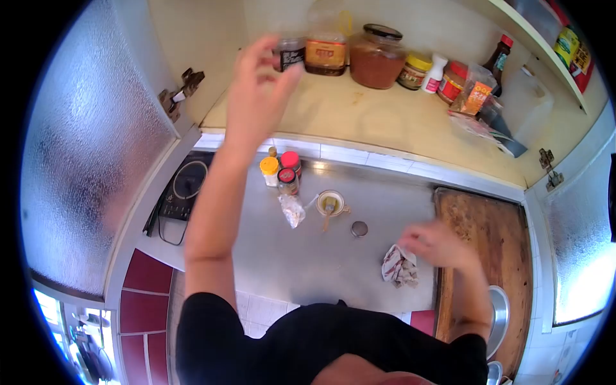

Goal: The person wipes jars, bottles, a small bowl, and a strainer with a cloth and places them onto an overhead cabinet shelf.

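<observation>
My left hand (262,93) is raised in front of the cupboard shelf, fingers apart and somewhat blurred. Behind its fingertips stands a dark-labelled jar (292,55); whether they touch cannot be made out. A squat jar with an orange label (325,56) is just to the right. Low over the counter, my right hand (430,242) is smeared by motion, above and right of a crumpled cloth (400,265). A small round lid (359,229) and a white bowl (330,203) with a brush in it lie to the left of that hand.
Seasoning jars (281,172) and a clear plastic bag (292,210) stand left on the steel counter (289,256). An induction cooker (183,192) is at far left, a wooden board (491,250) at right. A large jar (376,58) and bottles line the shelf (359,119).
</observation>
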`<state>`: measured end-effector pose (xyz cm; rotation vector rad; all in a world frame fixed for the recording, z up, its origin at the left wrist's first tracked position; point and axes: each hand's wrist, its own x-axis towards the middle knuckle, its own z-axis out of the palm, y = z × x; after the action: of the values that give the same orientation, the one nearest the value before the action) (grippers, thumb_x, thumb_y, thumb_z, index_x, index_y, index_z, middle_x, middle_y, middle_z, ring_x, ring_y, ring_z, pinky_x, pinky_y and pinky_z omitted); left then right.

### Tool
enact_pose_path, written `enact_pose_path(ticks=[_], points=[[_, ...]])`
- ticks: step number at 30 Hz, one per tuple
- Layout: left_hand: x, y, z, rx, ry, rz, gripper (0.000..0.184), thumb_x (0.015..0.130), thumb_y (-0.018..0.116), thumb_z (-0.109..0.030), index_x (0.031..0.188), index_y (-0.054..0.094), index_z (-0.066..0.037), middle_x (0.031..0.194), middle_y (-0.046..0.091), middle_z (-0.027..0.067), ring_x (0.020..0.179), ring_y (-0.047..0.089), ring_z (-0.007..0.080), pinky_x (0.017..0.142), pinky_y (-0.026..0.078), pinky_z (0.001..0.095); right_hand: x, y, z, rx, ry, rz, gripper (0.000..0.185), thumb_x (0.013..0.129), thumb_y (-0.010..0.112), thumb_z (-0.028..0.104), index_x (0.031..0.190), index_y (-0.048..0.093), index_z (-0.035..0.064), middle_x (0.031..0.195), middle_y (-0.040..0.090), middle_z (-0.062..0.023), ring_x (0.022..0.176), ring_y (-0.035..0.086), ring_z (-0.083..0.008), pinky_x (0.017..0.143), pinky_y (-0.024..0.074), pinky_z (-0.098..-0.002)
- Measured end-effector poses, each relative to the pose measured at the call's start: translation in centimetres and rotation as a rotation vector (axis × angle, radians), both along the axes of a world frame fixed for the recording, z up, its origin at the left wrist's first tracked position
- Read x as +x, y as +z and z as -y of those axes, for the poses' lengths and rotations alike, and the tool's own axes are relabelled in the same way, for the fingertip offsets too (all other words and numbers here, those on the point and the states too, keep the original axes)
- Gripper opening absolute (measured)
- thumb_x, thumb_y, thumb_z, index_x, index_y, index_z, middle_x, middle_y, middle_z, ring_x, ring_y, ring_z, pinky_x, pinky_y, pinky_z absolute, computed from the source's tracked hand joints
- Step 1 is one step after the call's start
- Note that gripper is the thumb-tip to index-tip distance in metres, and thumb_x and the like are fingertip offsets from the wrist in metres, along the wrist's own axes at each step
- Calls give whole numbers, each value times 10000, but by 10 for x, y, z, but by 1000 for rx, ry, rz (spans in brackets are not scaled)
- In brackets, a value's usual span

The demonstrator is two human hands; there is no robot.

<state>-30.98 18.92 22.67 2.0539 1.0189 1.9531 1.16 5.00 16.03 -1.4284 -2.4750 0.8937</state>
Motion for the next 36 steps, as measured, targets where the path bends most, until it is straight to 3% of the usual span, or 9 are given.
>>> enact_pose_path(ticks=[3, 9, 14, 18, 24, 27, 30, 34, 36], points=[[-12, -91, 73, 81, -231, 200, 386, 802, 653, -14, 1157, 502, -16, 1072, 541, 137, 836, 562, 174, 678, 474, 261, -30, 60, -21, 151, -32, -169, 129, 893, 570, 185, 879, 576, 57, 761, 621, -78, 720, 614, -191, 668, 486, -308], [-31, -276, 89, -736, 7, -48, 410, 768, 664, -56, 1137, 495, 8, 1041, 551, 165, 881, 578, 240, 693, 492, 326, -109, 74, -57, 129, 338, -191, 172, 876, 565, 102, 1024, 556, 14, 917, 587, -57, 817, 557, -141, 752, 467, -275], [-62, -372, 36, -805, 207, -205, 567, 741, 697, -126, 1223, 431, 10, 1117, 516, 203, 995, 531, 341, 844, 451, 417, -130, -37, -57, -20, 557, 75, 361, 871, 589, 229, 1161, 509, 29, 995, 600, -131, 932, 589, -283, 811, 467, -377], [-64, -399, -20, -692, 366, -328, 727, 716, 739, -199, 1292, 351, 17, 1167, 495, 211, 1085, 470, 371, 930, 393, 442, -105, -130, -43, -61, 201, 348, 388, 879, 584, 290, 1141, 522, 10, 1017, 600, -167, 960, 579, -302, 820, 462, -379], [-44, -416, -93, -918, 604, -404, 909, 620, 806, -391, 1300, 343, -2, 1191, 500, 184, 1138, 442, 346, 963, 363, 430, -64, -166, 0, -422, -55, 63, 403, 841, 598, 270, 1134, 522, 4, 1028, 598, -192, 980, 564, -344, 850, 441, -445], [-34, -429, -109, -1057, 670, -321, 968, 576, 819, -454, 1293, 339, -15, 1209, 493, 175, 1150, 438, 341, 974, 349, 450, -5, -263, 14, -54, -247, 88, 422, 816, 623, 304, 1106, 539, 8, 1033, 583, -218, 1003, 548, -368, 864, 431, -444], [-24, -439, -116, -1071, 696, -233, 971, 562, 825, -463, 1299, 337, -60, 1225, 477, 175, 1158, 433, 348, 976, 342, 469, 27, -308, 21, -129, -720, 454, 598, 770, 662, 361, 1229, 476, 25, 1194, 480, -283, 1128, 452, -434, 921, 390, -504], [-16, -446, -120, -1001, 676, -18, 951, 545, 850, -390, 1311, 357, -116, 1222, 470, 195, 1131, 449, 379, 953, 380, 469, 52, -401, 42, -74, -888, 494, 952, 712, 699, 400, 1442, 184, 71, 1408, 156, -336, 1260, 211, -535, 988, 211, -667], [-16, -459, -122, -866, 651, 63, 912, 555, 853, -373, 1276, 393, -58, 1172, 498, 207, 1099, 484, 379, 937, 407, 462, 44, -414, 45, -7, -918, 531, 904, 716, 700, 388, 1418, 233, 60, 1405, 197, -322, 1267, 231, -508, 996, 224, -642]])
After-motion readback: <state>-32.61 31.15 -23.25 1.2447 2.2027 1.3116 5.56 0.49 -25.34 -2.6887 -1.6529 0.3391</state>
